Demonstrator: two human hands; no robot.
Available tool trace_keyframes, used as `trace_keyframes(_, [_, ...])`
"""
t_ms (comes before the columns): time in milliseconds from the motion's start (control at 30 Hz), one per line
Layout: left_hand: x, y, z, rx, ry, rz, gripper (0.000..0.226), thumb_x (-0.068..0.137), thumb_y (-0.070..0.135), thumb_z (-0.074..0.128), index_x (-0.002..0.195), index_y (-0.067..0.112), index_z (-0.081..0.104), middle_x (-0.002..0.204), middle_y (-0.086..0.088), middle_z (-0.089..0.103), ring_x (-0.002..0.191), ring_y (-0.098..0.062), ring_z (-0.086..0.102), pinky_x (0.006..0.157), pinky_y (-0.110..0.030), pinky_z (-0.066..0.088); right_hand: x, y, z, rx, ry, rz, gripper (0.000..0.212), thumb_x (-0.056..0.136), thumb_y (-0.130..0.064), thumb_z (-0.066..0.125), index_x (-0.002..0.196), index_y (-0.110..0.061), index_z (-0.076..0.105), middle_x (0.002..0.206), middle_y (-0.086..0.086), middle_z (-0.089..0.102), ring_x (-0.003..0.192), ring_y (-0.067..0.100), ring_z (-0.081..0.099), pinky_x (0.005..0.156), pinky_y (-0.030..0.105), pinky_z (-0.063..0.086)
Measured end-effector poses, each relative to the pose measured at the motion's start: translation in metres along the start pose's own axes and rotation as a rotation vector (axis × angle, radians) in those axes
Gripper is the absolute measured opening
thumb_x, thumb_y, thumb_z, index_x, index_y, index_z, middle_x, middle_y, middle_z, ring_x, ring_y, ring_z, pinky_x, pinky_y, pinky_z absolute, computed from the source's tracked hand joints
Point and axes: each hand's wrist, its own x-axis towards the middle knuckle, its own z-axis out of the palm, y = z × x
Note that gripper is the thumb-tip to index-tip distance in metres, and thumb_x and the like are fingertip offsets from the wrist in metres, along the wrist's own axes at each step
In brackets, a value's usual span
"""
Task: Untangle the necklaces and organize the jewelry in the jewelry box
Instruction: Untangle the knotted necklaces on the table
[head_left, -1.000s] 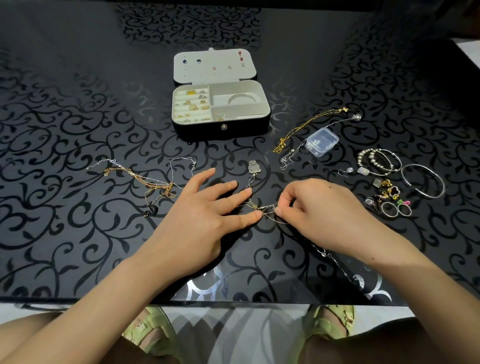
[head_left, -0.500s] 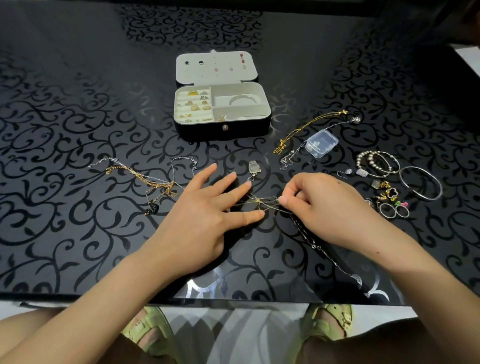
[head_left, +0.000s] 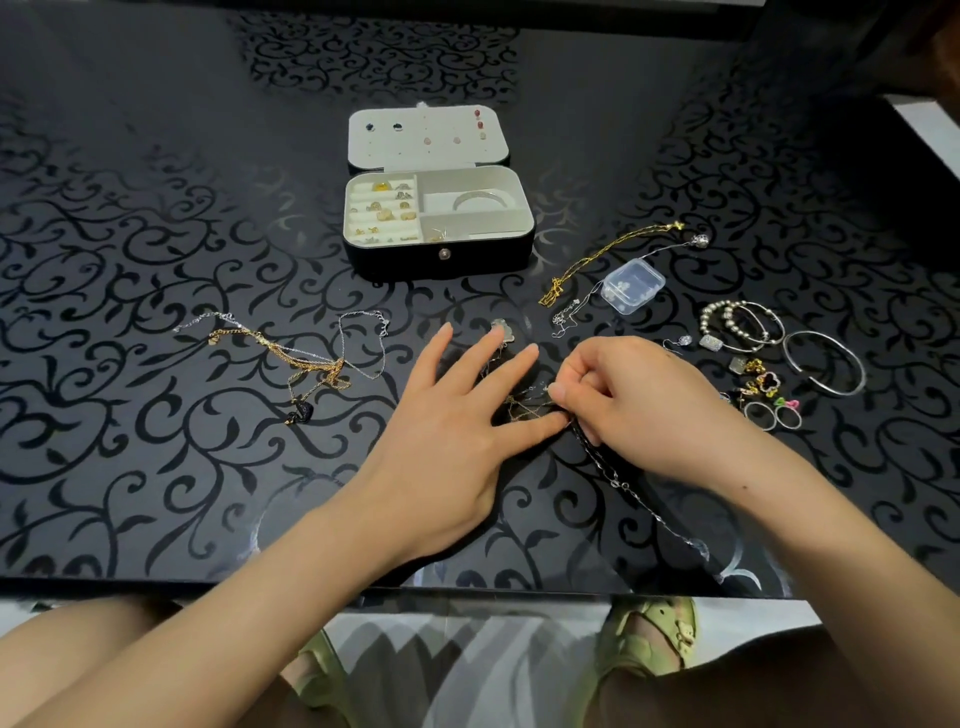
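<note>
A knot of thin gold and silver chains (head_left: 524, 408) lies at the table's middle. My left hand (head_left: 457, 421) lies flat with straight fingers, its thumb pressing the knot's near side. My right hand (head_left: 628, 400) pinches the knot from the right with curled fingers. A silver chain (head_left: 623, 483) trails from it toward the front edge, and a small silver pendant (head_left: 503, 330) shows beyond my left fingers. The open black jewelry box (head_left: 441, 257) stands behind, holding rings on the left and a silver bangle (head_left: 480, 199) on the right. Another tangle of gold and silver necklaces (head_left: 296, 361) lies at the left.
A gold chain (head_left: 602, 257) and a clear plastic case (head_left: 632, 287) lie right of the box. Beaded bracelets (head_left: 737, 322), a silver bangle (head_left: 826, 364), rings (head_left: 774, 415) and small charms (head_left: 758, 379) fill the right side. The black patterned table ends at the glossy front edge (head_left: 467, 587).
My right hand has drawn closer to my left thumb, bunching the chains into a tighter knot. My left fingers have shifted slightly farther over the pendant.
</note>
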Motion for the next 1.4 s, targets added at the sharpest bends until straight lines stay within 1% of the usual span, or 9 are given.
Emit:
trace_keyframes(267, [-0.004, -0.004, -0.004, -0.044, -0.043, 0.026, 0.056, 0.079, 0.017, 0.032, 0.123, 0.038, 0.060, 0.139, -0.015, 0.049, 0.136, -0.039, 0.033, 0.109, -0.057, 0.011, -0.004, -0.001, -0.008, -0.096, 0.107, -0.097, 0.015, 0.093, -0.031, 0.050, 0.083, -0.022, 0.056, 0.090, -0.010, 0.051, 0.096, 0.013, 0.041, 0.082, 0.030, 0.036])
trace_keyframes(400, [-0.005, -0.004, -0.005, -0.060, -0.075, 0.045, 0.059, 0.078, 0.016, 0.032, 0.124, 0.040, 0.058, 0.140, -0.014, 0.048, 0.137, -0.037, 0.031, 0.110, -0.057, 0.012, 0.001, -0.004, -0.009, 0.076, 0.103, -0.081, 0.014, 0.092, -0.024, 0.053, 0.081, -0.017, 0.057, 0.073, -0.012, 0.054, 0.072, 0.004, 0.047, 0.062, 0.019, 0.033])
trace_keyframes(533, [-0.006, -0.005, -0.007, -0.085, -0.096, 0.051, 0.060, 0.076, 0.015, 0.033, 0.123, 0.041, 0.059, 0.138, -0.012, 0.050, 0.138, -0.035, 0.029, 0.111, -0.056, 0.010, 0.006, -0.005, -0.009, 0.264, 0.057, -0.051, 0.017, 0.094, -0.020, 0.049, 0.078, -0.017, 0.054, 0.069, -0.007, 0.069, 0.057, -0.001, 0.052, 0.055, 0.012, 0.037])
trace_keyframes(633, [-0.007, -0.006, -0.006, -0.100, -0.110, 0.051, 0.061, 0.076, 0.014, 0.033, 0.124, 0.041, 0.059, 0.138, -0.011, 0.050, 0.139, -0.033, 0.027, 0.112, -0.055, 0.009, 0.009, -0.005, -0.008, 0.269, 0.055, -0.046, 0.017, 0.095, -0.022, 0.048, 0.078, -0.018, 0.051, 0.056, -0.006, 0.062, 0.048, -0.001, 0.049, 0.050, 0.012, 0.033])
trace_keyframes(800, [-0.008, -0.007, -0.007, -0.155, -0.190, 0.048, 0.062, 0.077, 0.017, 0.028, 0.128, 0.043, 0.053, 0.146, -0.006, 0.042, 0.142, -0.033, 0.022, 0.115, -0.055, 0.006, 0.010, -0.009, -0.015, 0.332, 0.027, -0.119, 0.006, 0.088, -0.019, 0.060, 0.083, -0.015, 0.060, 0.058, -0.006, 0.052, 0.047, 0.002, 0.043, 0.050, 0.010, 0.036])
trace_keyframes(900, [-0.009, -0.007, -0.009, -0.295, -0.263, -0.015, 0.066, 0.078, 0.026, 0.014, 0.135, 0.049, 0.038, 0.156, 0.006, 0.019, 0.146, -0.023, 0.002, 0.113, -0.048, -0.012, 0.008, -0.008, -0.020, 0.302, -0.031, -0.181, 0.015, 0.081, -0.008, 0.065, 0.091, -0.019, 0.060, 0.062, -0.008, 0.050, 0.049, 0.003, 0.042, 0.054, 0.013, 0.036])
trace_keyframes(1100, [-0.005, -0.004, -0.017, -0.321, -0.343, -0.087, 0.060, 0.089, 0.017, 0.025, 0.132, 0.059, 0.021, 0.156, 0.019, -0.001, 0.142, -0.009, -0.020, 0.111, -0.045, -0.024, 0.006, -0.003, -0.020, 0.013, 0.373, -0.189, 0.038, 0.071, 0.000, 0.053, 0.096, -0.028, 0.059, 0.065, -0.008, 0.048, 0.061, 0.007, 0.044, 0.063, 0.029, 0.039])
trace_keyframes(1233, [-0.003, -0.001, -0.021, -0.302, -0.378, -0.097, 0.066, 0.095, 0.008, 0.036, 0.132, 0.058, 0.016, 0.155, 0.020, -0.007, 0.141, -0.008, -0.024, 0.111, -0.046, -0.024, 0.007, 0.000, -0.023, -0.004, 0.581, -0.211, 0.035, 0.075, 0.001, 0.053, 0.101, -0.021, 0.061, 0.076, -0.009, 0.049, 0.065, 0.009, 0.043, 0.068, 0.031, 0.041])
trace_keyframes(1400, [-0.003, -0.002, -0.023, -0.280, -0.393, -0.098, 0.064, 0.097, 0.011, 0.035, 0.128, 0.062, 0.013, 0.156, 0.015, -0.012, 0.136, -0.008, -0.030, 0.110, -0.045, -0.025, 0.013, 0.009, -0.023, 0.114, 0.645, -0.166, 0.018, 0.080, -0.003, 0.062, 0.092, -0.015, 0.063, 0.078, -0.004, 0.051, 0.067, 0.009, 0.047, 0.069, 0.027, 0.043])
